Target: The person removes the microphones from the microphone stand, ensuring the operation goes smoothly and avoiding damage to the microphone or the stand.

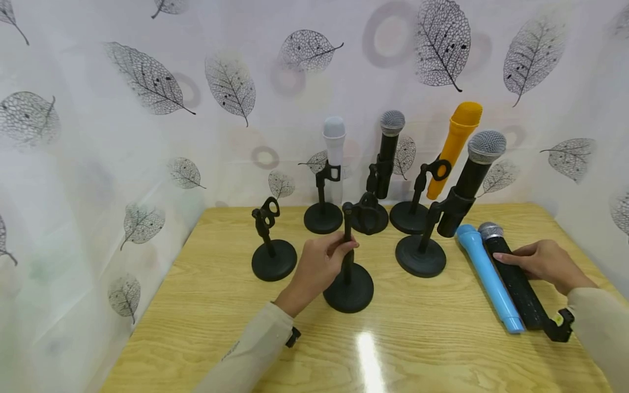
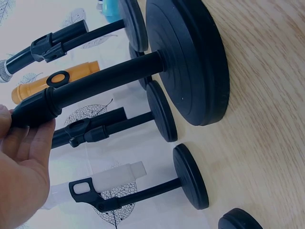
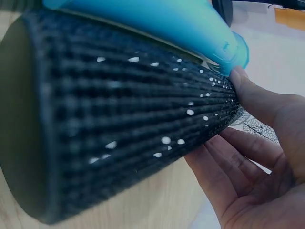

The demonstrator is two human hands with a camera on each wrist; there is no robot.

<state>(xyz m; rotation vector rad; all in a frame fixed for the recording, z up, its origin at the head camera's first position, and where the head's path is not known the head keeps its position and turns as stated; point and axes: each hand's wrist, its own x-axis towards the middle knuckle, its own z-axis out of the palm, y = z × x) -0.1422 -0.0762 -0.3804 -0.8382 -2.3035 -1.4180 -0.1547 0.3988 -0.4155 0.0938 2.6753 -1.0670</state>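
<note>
My left hand (image 1: 316, 267) grips the upper pole of a black desk microphone stand (image 1: 350, 292), whose clip holds no microphone. In the left wrist view, fingers and thumb wrap the thick collar of this stand (image 2: 109, 78), and its round base is near the tabletop. At the right, my right hand (image 1: 552, 265) holds a black microphone (image 1: 513, 284) with a silver mesh head, thumb on one side and fingers on the other. White specks dot its ribbed body (image 3: 138, 109) in the right wrist view. Close alongside lies a light blue microphone (image 1: 491, 278).
Behind stand stands with a white microphone (image 1: 334, 134), a black microphone (image 1: 388, 147) and an orange microphone (image 1: 452, 147). Nearer right, another stand (image 1: 420, 255) carries a larger-looking black microphone (image 1: 472, 174). An unfilled stand (image 1: 273, 261) is at left. Leaf-patterned cloth (image 1: 236, 158) backs the wooden table (image 1: 216, 311).
</note>
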